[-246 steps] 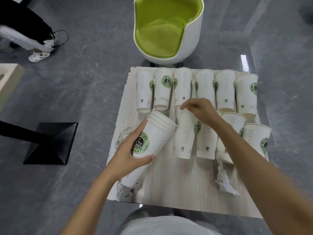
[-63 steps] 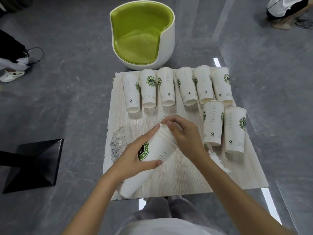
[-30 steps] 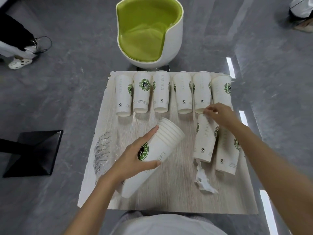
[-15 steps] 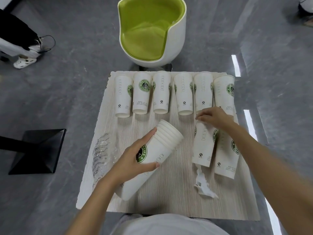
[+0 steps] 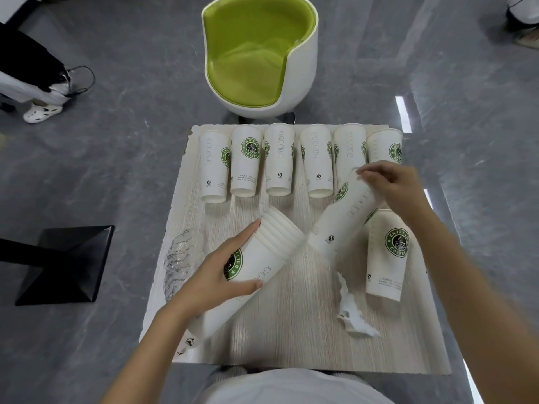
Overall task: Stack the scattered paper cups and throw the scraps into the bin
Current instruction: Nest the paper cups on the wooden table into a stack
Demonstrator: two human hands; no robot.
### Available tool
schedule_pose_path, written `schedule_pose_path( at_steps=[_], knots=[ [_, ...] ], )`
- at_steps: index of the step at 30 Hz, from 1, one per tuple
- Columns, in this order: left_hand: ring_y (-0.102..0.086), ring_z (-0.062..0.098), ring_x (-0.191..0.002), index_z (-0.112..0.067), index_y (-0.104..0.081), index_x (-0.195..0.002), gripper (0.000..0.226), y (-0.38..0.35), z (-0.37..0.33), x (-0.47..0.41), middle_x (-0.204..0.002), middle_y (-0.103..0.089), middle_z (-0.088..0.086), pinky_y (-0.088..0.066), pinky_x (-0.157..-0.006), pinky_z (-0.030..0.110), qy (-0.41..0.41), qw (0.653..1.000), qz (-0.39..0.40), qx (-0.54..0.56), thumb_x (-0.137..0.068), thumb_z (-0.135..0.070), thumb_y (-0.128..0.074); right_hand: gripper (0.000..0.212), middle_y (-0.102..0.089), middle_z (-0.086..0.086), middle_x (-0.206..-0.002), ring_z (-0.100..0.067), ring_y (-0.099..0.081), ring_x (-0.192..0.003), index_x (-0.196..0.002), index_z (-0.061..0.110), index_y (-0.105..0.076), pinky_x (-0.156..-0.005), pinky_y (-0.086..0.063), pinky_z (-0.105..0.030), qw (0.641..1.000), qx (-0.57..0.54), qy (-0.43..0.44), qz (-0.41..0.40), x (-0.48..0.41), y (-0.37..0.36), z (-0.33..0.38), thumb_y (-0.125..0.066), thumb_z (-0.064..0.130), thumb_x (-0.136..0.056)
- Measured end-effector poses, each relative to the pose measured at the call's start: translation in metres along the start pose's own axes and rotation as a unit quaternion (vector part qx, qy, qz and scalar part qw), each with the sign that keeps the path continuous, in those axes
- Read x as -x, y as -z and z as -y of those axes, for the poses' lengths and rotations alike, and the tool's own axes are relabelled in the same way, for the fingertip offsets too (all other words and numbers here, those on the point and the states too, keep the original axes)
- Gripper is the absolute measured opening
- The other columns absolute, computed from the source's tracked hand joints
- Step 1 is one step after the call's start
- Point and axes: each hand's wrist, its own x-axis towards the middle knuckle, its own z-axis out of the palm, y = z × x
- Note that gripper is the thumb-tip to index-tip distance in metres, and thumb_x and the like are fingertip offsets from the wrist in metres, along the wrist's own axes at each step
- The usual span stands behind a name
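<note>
Worktop (image 5: 291,330): pale wood-grain square, directly in front of you. Beyond its far edge, a white tub chair w/ green lining (image 5: 259,53); a black floor base (image 5: 64,263) sits well off to the left. Row of six cups (image 5: 278,158) runs along the far edge, side by side, apparently lying on their sides w/ wide ends away from you. Your left hand (image 5: 215,275) is wrapped round a nested cup stack (image 5: 262,258), thumb under and fingers over, w/ the stack tilted and its mouth pointing up-right. Your right hand (image 5: 393,185) pinches the wide end of a single cup (image 5: 344,217), held slanted, narrow end just beside the stack's rims; can't tell if they touch. One more loose cup (image 5: 386,255) lies to the right, under your right forearm. Clear printed plastic sleeve (image 5: 179,258) lies crumpled at the left edge. Torn white paper scrap (image 5: 353,313) is on the worktop near you, between the stack and the loose cup.
</note>
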Motion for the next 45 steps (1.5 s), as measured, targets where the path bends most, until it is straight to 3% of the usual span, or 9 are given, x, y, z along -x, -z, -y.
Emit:
schedule_pose_path(
  at_steps=[3,6,9,18,20,26,29,38,45],
  knots=[
    [-0.035,-0.011,-0.136,-0.058,-0.029,-0.144,0.099,0.003,0.001,0.004,-0.148,-0.039,-0.031,-0.030,-0.103,0.003,-0.003,1.000,0.005,0.000,-0.076,-0.010,-0.083,0.015,-0.069,0.024,-0.073,0.007,-0.061,-0.075,-0.095,0.008,-0.070,-0.073,-0.046,-0.011,0.998,-0.013,0.026,-0.055,0.001,0.002,0.008,-0.059,0.001,-0.089],
    [-0.035,-0.012,-0.135,-0.055,-0.029,-0.146,0.099,0.005,0.000,0.009,-0.147,-0.038,-0.032,-0.030,-0.101,0.003,-0.005,1.000,0.008,-0.001,-0.076,-0.010,-0.082,0.021,-0.069,0.023,-0.076,-0.002,-0.061,-0.081,-0.087,0.027,-0.070,-0.078,-0.048,-0.021,0.993,-0.026,0.052,-0.106,0.003,0.003,0.018,-0.060,0.009,-0.089],
    [-0.035,-0.012,-0.135,-0.056,-0.029,-0.145,0.099,0.005,-0.001,0.013,-0.147,-0.038,-0.034,-0.029,-0.102,0.002,-0.010,1.000,0.008,-0.003,-0.076,-0.010,-0.082,0.023,-0.070,0.023,-0.080,-0.001,-0.061,-0.084,-0.086,0.030,-0.069,-0.080,-0.048,-0.020,0.987,-0.056,0.074,-0.128,0.009,-0.007,0.031,-0.060,0.009,-0.089],
    [-0.035,-0.012,-0.135,-0.055,-0.031,-0.145,0.098,0.001,-0.003,0.016,-0.145,-0.038,-0.037,-0.029,-0.104,0.004,-0.017,1.000,0.017,0.010,-0.075,-0.009,-0.082,0.015,-0.071,0.012,-0.087,0.003,-0.061,-0.085,-0.094,0.007,-0.070,-0.078,-0.044,-0.012,0.992,-0.106,0.056,-0.041,0.041,-0.064,0.047,-0.058,0.000,-0.089],
    [-0.035,-0.012,-0.135,-0.055,-0.030,-0.145,0.098,0.002,-0.003,0.016,-0.145,-0.038,-0.037,-0.029,-0.104,0.003,-0.018,1.000,0.018,0.012,-0.076,-0.009,-0.082,0.014,-0.070,0.004,-0.090,0.000,-0.061,-0.085,-0.093,0.009,-0.070,-0.078,-0.045,-0.013,0.993,-0.108,0.050,-0.019,0.048,-0.075,0.048,-0.059,0.001,-0.089],
    [-0.037,-0.014,-0.132,-0.052,-0.029,-0.146,0.098,0.002,-0.006,0.015,-0.142,-0.038,-0.040,-0.034,-0.100,0.004,-0.020,1.000,0.014,0.015,-0.076,-0.008,-0.082,0.017,-0.068,0.018,-0.082,0.002,-0.060,-0.082,-0.088,0.015,-0.070,-0.077,-0.043,-0.012,0.992,-0.110,0.046,0.046,0.073,-0.099,0.051,-0.059,0.002,-0.090],
    [-0.040,-0.012,-0.131,-0.055,-0.029,-0.146,0.098,0.003,-0.005,0.013,-0.142,-0.039,-0.039,-0.037,-0.101,0.008,-0.023,1.000,0.011,0.011,-0.076,-0.010,-0.082,0.014,-0.069,0.014,-0.085,-0.002,-0.061,-0.083,-0.089,0.018,-0.070,-0.076,-0.045,-0.015,0.992,-0.101,0.043,0.069,0.084,-0.108,0.051,-0.059,0.010,-0.090],
    [-0.046,-0.005,-0.128,-0.060,-0.027,-0.144,0.098,0.001,-0.007,0.010,-0.143,-0.043,-0.030,-0.047,-0.104,0.033,-0.019,1.000,0.023,0.009,-0.077,-0.013,-0.081,0.015,-0.070,0.012,-0.097,-0.007,-0.063,-0.094,-0.092,0.029,-0.070,-0.085,-0.051,-0.035,0.994,-0.080,0.005,0.067,0.103,-0.117,0.054,-0.061,0.016,-0.091],
    [-0.047,-0.006,-0.126,-0.061,-0.027,-0.143,0.099,-0.003,-0.005,0.007,-0.140,-0.043,-0.034,-0.049,-0.097,0.022,-0.025,0.999,0.030,0.017,-0.077,-0.012,-0.082,0.018,-0.069,0.014,-0.097,-0.005,-0.062,-0.097,-0.091,0.031,-0.069,-0.088,-0.050,-0.035,0.996,-0.064,0.005,0.060,0.104,-0.115,0.055,-0.060,0.016,-0.091]
  ],
)
